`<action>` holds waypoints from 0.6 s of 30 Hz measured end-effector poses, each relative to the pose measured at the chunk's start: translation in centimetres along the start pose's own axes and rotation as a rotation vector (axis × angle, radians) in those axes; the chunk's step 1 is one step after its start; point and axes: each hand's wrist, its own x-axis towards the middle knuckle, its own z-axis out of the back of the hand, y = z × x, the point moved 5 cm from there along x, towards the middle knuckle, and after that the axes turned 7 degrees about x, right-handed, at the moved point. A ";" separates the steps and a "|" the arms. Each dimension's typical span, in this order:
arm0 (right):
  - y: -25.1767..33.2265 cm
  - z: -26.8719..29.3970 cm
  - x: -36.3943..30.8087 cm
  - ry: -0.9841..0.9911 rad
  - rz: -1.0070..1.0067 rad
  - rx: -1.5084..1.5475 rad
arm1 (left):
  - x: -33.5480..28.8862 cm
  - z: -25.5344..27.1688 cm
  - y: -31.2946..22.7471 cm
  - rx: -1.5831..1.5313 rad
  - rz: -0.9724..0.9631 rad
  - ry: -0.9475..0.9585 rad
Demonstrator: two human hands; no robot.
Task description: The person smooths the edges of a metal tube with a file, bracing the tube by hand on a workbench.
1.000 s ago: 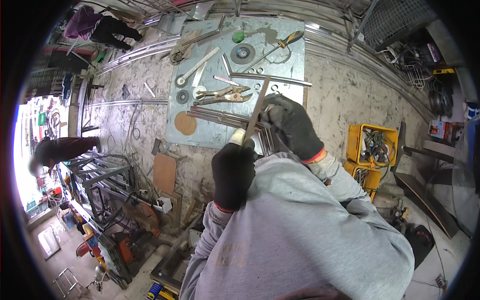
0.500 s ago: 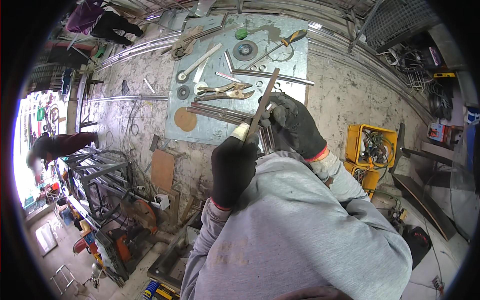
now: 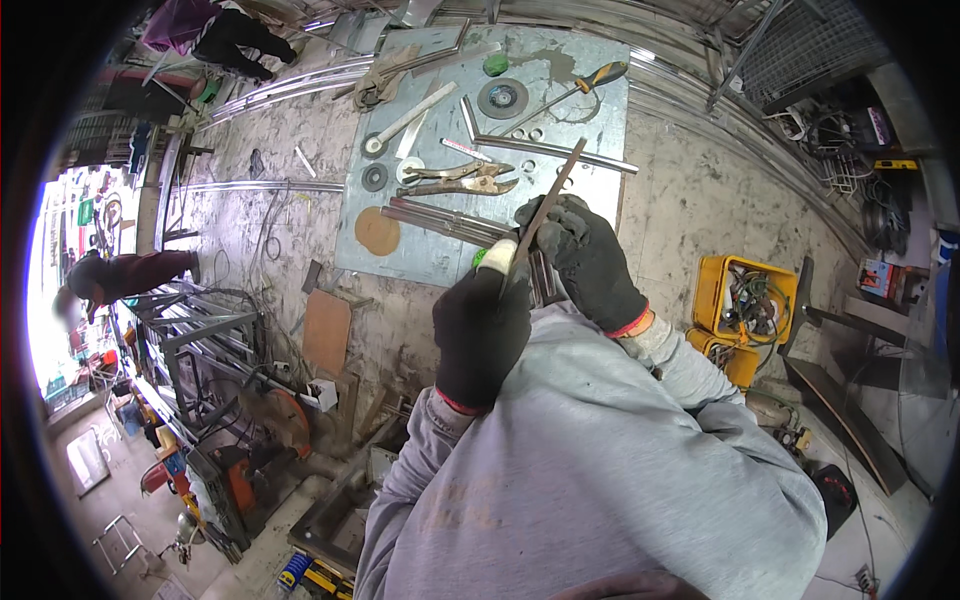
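Note:
My left hand [image 3: 482, 325], in a black glove with a pale thumb tip, is closed around the lower end of a long flat file [image 3: 556, 199]. The file slants up and to the right, its far tip free above the table. Beside it, my gloved right hand [image 3: 592, 258] is closed, its fingertips close to the file. Shiny metal tubes [image 3: 541, 279] show between the hands, close to my body; the right fingers seem to grip them, though the contact is mostly hidden. Several thin metal bars [image 3: 440, 219] and locking pliers [image 3: 465, 182] lie on the table just beyond.
The metal-topped table [image 3: 420, 255] also bears a grinding disc [image 3: 502, 98], a screwdriver [image 3: 575, 90], a round brown disc [image 3: 377, 232] and several small rings. Yellow crates [image 3: 708, 290] of tools stand right. A metal rack [image 3: 200, 340] and another person [image 3: 125, 280] are left.
The file has tilted further to the right, its tip moving rightward. Both hands have shifted slightly right and down, and a bit of green now shows beside the left thumb.

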 end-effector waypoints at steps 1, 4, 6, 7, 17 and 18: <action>1.2 -0.6 0.2 -0.002 -0.062 0.084 | 0.1 0.2 -0.2 -0.004 -0.029 -0.013; 2.0 -1.0 0.1 0.015 -0.102 0.111 | 0.3 0.1 -0.3 -0.051 -0.003 -0.031; 1.6 -0.7 0.4 0.038 -0.078 0.060 | -0.1 0.1 0.2 -0.006 0.020 0.003; 0.3 0.0 0.4 -0.002 -0.096 0.212 | -0.6 -0.2 0.5 0.034 0.041 0.044; 1.2 -0.1 0.7 -0.049 -0.068 0.338 | -0.3 -0.6 0.4 0.072 -0.054 -0.028; -0.2 -0.1 0.6 -0.106 -0.073 0.408 | -0.5 -0.6 0.3 0.057 -0.006 -0.017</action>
